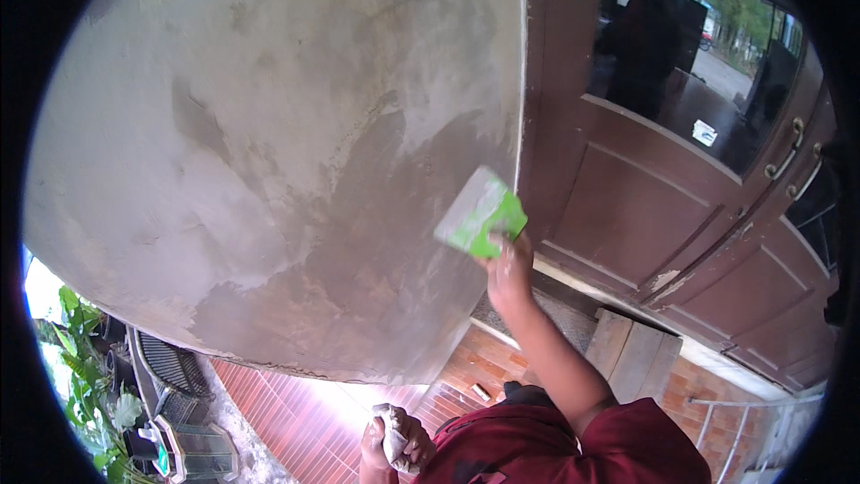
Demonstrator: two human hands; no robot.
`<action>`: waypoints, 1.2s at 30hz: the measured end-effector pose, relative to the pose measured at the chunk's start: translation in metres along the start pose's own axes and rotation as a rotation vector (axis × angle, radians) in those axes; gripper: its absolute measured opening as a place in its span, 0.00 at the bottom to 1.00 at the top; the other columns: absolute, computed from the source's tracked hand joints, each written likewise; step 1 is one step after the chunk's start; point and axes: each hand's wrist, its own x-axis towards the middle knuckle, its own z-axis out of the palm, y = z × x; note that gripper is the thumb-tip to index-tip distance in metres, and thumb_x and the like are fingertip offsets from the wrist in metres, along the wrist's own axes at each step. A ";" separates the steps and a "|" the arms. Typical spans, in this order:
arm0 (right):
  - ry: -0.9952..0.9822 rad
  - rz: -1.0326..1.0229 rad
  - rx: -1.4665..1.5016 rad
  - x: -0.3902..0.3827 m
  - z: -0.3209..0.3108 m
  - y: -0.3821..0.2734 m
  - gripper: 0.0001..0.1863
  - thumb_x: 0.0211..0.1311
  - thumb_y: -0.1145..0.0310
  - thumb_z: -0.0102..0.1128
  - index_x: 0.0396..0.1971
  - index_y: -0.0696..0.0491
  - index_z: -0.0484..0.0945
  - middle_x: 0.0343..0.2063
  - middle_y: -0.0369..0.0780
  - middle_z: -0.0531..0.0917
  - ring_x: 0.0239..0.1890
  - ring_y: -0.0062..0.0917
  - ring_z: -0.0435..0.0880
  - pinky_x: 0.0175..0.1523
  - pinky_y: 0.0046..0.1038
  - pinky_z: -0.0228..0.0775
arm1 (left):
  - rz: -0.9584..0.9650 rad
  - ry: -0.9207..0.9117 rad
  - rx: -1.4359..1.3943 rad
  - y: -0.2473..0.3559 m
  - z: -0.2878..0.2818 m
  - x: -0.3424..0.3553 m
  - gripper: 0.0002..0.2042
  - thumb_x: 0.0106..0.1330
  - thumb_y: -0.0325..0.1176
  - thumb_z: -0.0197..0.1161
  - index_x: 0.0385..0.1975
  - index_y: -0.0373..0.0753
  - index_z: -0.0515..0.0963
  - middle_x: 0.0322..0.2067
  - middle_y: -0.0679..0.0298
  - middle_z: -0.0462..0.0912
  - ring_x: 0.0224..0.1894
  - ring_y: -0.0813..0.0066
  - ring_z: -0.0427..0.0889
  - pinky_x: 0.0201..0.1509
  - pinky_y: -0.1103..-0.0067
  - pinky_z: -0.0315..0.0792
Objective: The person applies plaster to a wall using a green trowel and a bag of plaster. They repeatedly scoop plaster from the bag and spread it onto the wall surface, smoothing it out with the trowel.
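My right hand grips a green plastic putty scraper near the right edge of the plastered wall. Pale grey paste coats much of the scraper's blade, and a little is smeared on my fingers. I cannot tell whether the blade touches the wall. Low in front of my body, my left hand is closed around a crumpled pale grey bundle; whether it is a bag, a cloth or a lump of paste is unclear. The wall shows darker, damp-looking patches across its middle and lower right.
A brown panelled door with glass and metal handles stands right of the wall. Below it are a wooden board and a metal rail. Red tiles cover the floor. Dark chairs and leafy plants sit lower left.
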 end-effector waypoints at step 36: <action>-0.825 -0.627 -0.758 -0.065 0.027 0.060 0.28 0.44 0.88 0.53 0.51 0.59 0.73 0.56 0.58 0.70 0.55 0.47 0.74 0.54 0.36 0.72 | -0.134 -0.150 -0.149 -0.037 0.033 0.023 0.23 0.61 0.54 0.58 0.23 0.36 0.70 0.15 0.58 0.69 0.13 0.64 0.67 0.22 0.68 0.65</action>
